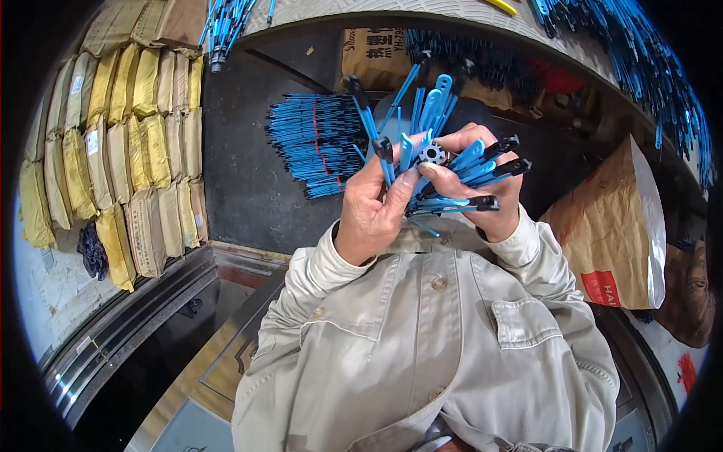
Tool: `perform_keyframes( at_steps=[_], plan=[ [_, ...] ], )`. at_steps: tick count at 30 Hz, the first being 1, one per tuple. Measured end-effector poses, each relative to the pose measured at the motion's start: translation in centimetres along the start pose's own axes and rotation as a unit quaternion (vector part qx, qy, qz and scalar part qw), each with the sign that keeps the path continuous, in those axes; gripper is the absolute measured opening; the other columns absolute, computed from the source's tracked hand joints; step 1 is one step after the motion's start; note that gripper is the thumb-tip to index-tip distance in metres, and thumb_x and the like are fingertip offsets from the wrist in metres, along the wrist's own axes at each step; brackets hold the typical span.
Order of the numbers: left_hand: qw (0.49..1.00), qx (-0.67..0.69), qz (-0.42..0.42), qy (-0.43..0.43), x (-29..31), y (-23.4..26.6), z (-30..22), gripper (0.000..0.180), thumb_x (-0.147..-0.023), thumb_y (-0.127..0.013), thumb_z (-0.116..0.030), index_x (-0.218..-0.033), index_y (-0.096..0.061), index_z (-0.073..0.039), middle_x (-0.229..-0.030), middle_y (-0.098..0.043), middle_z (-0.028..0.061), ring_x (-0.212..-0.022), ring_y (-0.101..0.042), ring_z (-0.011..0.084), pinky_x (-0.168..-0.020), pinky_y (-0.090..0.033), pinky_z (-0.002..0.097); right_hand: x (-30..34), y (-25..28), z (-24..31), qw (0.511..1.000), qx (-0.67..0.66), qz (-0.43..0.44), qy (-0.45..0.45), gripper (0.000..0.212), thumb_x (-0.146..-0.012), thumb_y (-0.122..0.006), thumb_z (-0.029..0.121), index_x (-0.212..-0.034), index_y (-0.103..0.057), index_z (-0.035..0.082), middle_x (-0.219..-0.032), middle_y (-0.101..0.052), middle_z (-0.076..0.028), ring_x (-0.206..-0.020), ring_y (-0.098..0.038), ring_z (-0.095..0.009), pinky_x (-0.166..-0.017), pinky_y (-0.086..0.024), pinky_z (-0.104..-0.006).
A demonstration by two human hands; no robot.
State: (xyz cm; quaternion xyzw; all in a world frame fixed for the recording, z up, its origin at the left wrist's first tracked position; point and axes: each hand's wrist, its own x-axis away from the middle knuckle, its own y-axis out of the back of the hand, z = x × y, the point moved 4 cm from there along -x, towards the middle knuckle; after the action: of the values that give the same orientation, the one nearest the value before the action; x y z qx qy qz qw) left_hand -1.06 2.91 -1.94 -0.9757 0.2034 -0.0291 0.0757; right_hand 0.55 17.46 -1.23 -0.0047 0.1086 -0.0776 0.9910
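Observation:
In front of my chest, both hands hold a fan of blue strips with black ends (471,154), set around a small round toothed hub (432,154). My left hand (374,209) is closed on the hub's left side, its thumb against the lower edge and strips rising past its fingers. My right hand (493,207) grips from the right, with its thumb tip pressed close to the hub and strips sticking out between its fingers. Just beyond my left hand lies a stack of blue-and-black rod bundles (312,139) tied with red bands. The strips partly hide the fingers.
A patterned tabletop (444,9) spans the far edge, with many blue rods (651,64) heaped over its right side. Brown paper bag (614,226) stands at right. Yellow and tan wrapped parcels (120,143) are stacked at left. Below the tabletop sits a cardboard box (369,56).

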Motion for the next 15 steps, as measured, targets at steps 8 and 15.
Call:
perform_keyframes(
  at_steps=[8,15],
  plan=[
    [0.982,-0.156,-0.010,-0.107,-0.02,-0.31,0.92,0.025,-0.088,-0.054,-0.005,-0.113,-0.053,0.002,-0.105,-0.059,0.0146,-0.087,-0.059,0.0204,-0.077,-0.045,0.0270,-0.07,-0.10,-0.35,0.999,0.024,0.002,0.043,0.029,-0.068,-0.079,0.011,-0.083,-0.058,-0.003,-0.079,-0.063,-0.007,-0.070,-0.062,-0.012,-0.062,-0.050,-0.0249],
    [0.971,-0.177,-0.030,-0.155,0.24,-0.30,1.06,0.031,-0.079,-0.062,0.001,-0.110,-0.055,0.003,-0.104,-0.059,0.0137,-0.088,-0.059,0.0202,-0.076,-0.046,0.0275,0.01,-0.02,-1.21,0.999,-0.011,0.027,-0.046,0.030,-0.068,-0.079,0.009,-0.086,-0.057,-0.002,-0.080,-0.059,-0.004,-0.067,-0.056,-0.010,-0.062,-0.045,-0.0229]
  ],
)
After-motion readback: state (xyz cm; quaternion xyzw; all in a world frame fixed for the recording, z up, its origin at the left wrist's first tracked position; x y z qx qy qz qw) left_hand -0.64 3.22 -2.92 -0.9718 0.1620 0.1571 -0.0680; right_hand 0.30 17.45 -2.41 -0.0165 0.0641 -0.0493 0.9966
